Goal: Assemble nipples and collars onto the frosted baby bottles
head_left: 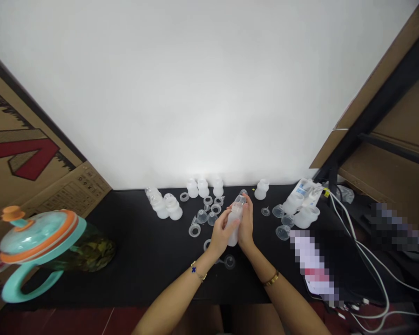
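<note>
Both my hands hold one translucent white bottle point(234, 218) upright over the black table point(143, 256). My left hand point(221, 235) wraps its lower body from the left. My right hand point(246, 223) clasps it from the right, fingers reaching up near its clear top. Around them lie several loose clear rings and caps point(194, 230), and a small clear part point(229, 262) rests just below my wrists.
Several white bottles point(202, 187) stand along the wall, more at the left point(167, 205) and right point(300, 209). A teal and orange jug point(38, 246) sits at far left by a cardboard box point(28, 158). White cables point(366, 251) run at right.
</note>
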Demonstrator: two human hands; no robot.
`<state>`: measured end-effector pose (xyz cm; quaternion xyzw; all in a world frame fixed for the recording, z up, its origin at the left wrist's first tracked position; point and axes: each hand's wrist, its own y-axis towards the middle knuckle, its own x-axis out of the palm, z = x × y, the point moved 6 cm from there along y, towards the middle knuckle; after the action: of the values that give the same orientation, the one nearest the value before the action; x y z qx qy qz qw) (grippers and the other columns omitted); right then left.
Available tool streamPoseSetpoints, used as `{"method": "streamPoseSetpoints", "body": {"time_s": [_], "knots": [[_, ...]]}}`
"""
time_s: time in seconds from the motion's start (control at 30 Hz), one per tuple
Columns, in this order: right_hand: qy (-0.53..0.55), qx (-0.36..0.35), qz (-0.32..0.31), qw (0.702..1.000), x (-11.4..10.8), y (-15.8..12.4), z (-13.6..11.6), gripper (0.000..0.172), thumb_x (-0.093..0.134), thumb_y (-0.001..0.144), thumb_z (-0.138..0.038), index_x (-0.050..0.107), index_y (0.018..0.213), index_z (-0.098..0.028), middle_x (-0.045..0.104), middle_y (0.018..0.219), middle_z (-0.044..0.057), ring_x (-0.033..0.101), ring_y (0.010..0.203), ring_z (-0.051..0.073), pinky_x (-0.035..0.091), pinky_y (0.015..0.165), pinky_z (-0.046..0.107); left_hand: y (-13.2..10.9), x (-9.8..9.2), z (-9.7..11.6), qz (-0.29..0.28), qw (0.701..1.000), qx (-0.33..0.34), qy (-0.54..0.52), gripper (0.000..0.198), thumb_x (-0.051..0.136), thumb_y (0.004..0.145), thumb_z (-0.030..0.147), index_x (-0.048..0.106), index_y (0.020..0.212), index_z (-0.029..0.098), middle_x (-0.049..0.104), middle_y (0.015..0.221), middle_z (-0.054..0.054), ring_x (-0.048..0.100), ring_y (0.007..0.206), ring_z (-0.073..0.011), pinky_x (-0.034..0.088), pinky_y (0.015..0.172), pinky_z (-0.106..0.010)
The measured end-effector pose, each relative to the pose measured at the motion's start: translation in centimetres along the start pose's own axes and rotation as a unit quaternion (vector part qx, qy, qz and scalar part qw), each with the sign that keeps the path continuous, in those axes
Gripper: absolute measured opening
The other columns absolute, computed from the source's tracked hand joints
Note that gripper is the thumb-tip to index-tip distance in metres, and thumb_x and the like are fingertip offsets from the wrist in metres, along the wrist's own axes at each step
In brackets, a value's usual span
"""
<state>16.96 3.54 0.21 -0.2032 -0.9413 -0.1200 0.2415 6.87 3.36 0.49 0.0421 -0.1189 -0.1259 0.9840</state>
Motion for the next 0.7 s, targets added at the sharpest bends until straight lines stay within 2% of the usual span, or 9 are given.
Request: {"method": "streamPoseSetpoints", "body": {"time_s": [0.27, 0.47, 0.7], "knots": [[0.023, 0.008, -0.003, 1.000, 0.19, -0.06, -0.08, 0.051, 0.054, 0.095, -0.055, 0.050, 0.139, -0.029, 0.073, 0.095, 0.004, 0.071, 0.078, 0.024, 0.056, 0.067, 0.038, -0.05, 0.12, 0.19, -0.006, 1.000, 0.014, -0.014, 0.048, 0.075, 0.081, 0.042, 0.068, 0.121, 0.016, 0.067, 0.132, -0.014, 0.062, 0.124, -0.0329, 0.046, 0.107, -0.043], [0.040, 0.005, -0.021, 0.999, 0.33, -0.04, -0.25, 0.048, 0.055, 0.096, -0.053, 0.051, 0.138, -0.029, 0.073, 0.099, 0.005, 0.072, 0.083, 0.023, 0.057, 0.073, 0.039, -0.06, 0.06, 0.48, -0.003, 0.999, -0.004, -0.036, 0.052, 0.078, 0.077, 0.048, 0.070, 0.117, 0.016, 0.071, 0.123, -0.014, 0.066, 0.114, -0.0322, 0.049, 0.101, -0.041], [0.034, 0.004, -0.036, 0.999, 0.34, 0.02, -0.39, 0.052, 0.055, 0.096, -0.054, 0.049, 0.141, -0.028, 0.073, 0.102, 0.005, 0.072, 0.088, 0.024, 0.057, 0.079, 0.040, -0.04, 0.00, 0.46, -0.008, 0.995, -0.044, -0.088, 0.055, 0.081, 0.075, 0.049, 0.072, 0.115, 0.013, 0.075, 0.101, -0.011, 0.069, 0.091, -0.0247, 0.053, 0.079, -0.030]]}}
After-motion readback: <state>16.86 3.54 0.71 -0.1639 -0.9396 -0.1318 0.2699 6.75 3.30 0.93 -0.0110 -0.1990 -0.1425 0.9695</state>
